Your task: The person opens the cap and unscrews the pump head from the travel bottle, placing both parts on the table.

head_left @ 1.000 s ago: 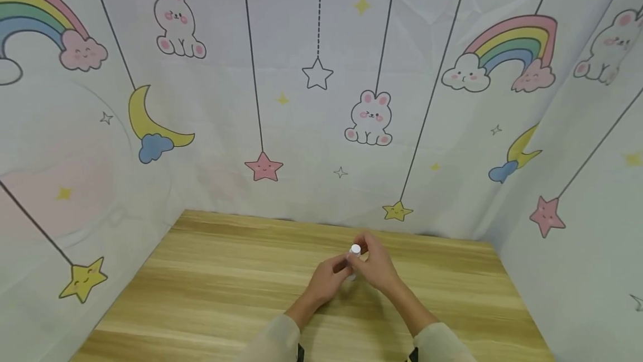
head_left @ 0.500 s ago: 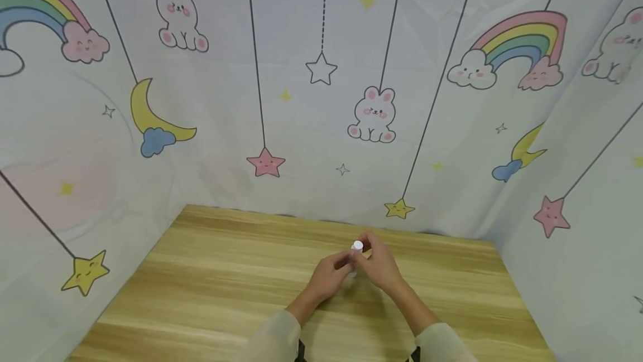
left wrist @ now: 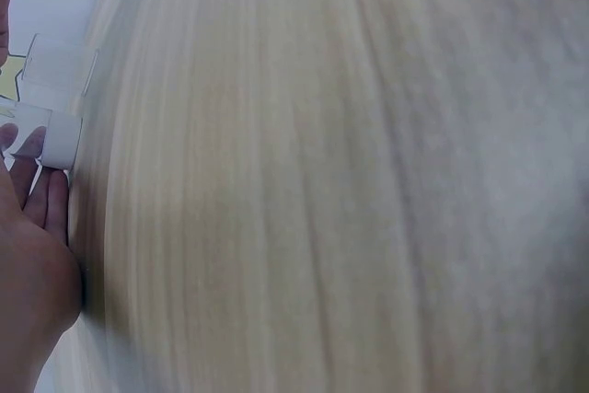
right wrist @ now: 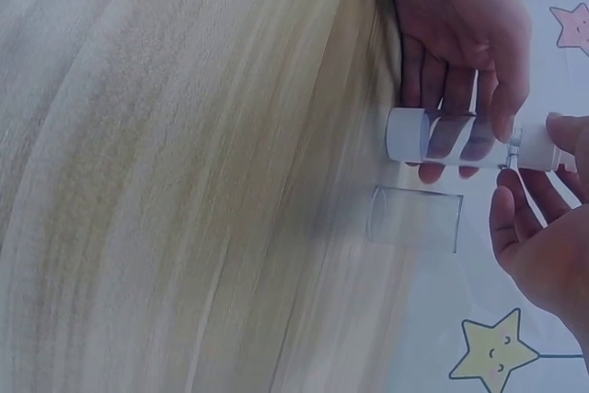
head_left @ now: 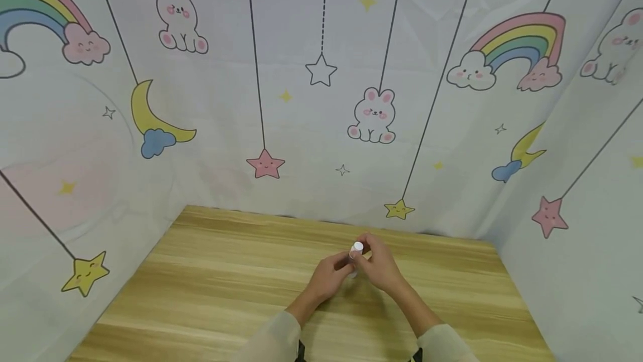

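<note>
A small clear bottle [right wrist: 451, 138] with a white base [right wrist: 406, 134] stands upright on the wooden table, held by both hands. My left hand [head_left: 329, 278] wraps its fingers around the clear body, low near the tabletop. Above it, my right hand [head_left: 380, 264] pinches the white top [right wrist: 538, 143] between thumb and fingers. From overhead, only the round white end [head_left: 358, 246] and a bit of the bottle show between the hands. A clear, cylindrical cap [right wrist: 416, 219] stands on the table beside the bottle, also seen beyond it in the left wrist view.
The wood-grain table [head_left: 211, 284] extends around both hands. A pale cloth backdrop [head_left: 301, 122] printed with rabbits, stars and rainbows encloses its back and sides.
The head view has shifted slightly. Both hands keep their places on the bottle, with only slight finger movement of the right hand at the white top.
</note>
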